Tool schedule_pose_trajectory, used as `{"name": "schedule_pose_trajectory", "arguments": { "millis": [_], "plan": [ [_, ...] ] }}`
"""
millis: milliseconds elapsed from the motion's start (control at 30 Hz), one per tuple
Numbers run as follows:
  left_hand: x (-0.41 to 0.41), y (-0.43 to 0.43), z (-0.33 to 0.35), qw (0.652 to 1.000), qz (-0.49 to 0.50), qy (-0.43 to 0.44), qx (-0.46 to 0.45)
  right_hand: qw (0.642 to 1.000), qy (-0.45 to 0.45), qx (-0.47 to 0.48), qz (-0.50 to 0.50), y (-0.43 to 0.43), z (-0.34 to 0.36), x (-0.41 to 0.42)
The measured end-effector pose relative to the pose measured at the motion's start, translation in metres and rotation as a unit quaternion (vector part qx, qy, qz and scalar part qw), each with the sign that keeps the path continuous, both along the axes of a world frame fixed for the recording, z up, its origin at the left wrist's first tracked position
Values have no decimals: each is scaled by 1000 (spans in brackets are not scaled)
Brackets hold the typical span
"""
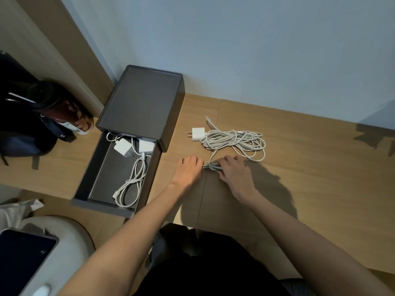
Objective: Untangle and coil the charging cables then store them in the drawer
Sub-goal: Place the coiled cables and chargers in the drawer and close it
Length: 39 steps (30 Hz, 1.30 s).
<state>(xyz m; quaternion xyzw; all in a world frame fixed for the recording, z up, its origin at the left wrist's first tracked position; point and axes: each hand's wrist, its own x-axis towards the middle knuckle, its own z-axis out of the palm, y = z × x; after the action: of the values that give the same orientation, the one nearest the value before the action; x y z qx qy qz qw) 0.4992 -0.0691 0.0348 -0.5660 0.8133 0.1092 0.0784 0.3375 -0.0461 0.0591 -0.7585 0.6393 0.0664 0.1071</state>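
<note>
right hand (233,170): fingers curled round a folded stretch of the tangled cable (233,138) on the counter (299,167)
left hand (189,167): fingertips at that stretch's end (grip hidden, cannot tell)
tangled cable: heaped beside its white plug (197,134)
drawer (106,167): open, holding a coiled cable (132,180)

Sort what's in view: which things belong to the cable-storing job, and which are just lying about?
Job: left hand, right hand, short cable bundle they hold, tangled cable pile with plug, open drawer, coiled cable and chargers inside it.
Lying about: backpack, patterned bottle, tablet.
</note>
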Motion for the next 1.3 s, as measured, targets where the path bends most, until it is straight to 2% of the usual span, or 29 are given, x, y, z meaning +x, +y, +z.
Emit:
{"name": "schedule_pose_trajectory", "arguments": {
  "millis": [200, 433, 500, 600, 833, 967, 1100, 1300],
  "plan": [
    [3, 7, 10, 1000, -11, -9, 6, 1000, 15, -10, 9, 3, 9, 2],
    [34, 31, 61, 992, -17, 114, -52, 990, -70, -108, 51, 3, 27, 8],
    [47, 36, 77, 987, 6, 146, -74, 985, -79, -136, 67, 1, 41, 16],
    [73, 41, 96, 980, 47, 162, -102, 983, -125, -102, 87, -6, 71, 39],
    [143, 57, 106, 960, 156, 212, -100, 950, -166, -144, 221, -19, 100, 121],
    [177, 69, 93, 937, 239, 246, -66, 938, -160, -134, 278, -26, 95, 169],
    [196, 69, 81, 889, 312, 334, -30, 929, -122, -137, 322, -34, 81, 208],
    [212, 67, 59, 868, 376, 324, -14, 921, -76, -94, 370, -48, 56, 244]
  ]
}}
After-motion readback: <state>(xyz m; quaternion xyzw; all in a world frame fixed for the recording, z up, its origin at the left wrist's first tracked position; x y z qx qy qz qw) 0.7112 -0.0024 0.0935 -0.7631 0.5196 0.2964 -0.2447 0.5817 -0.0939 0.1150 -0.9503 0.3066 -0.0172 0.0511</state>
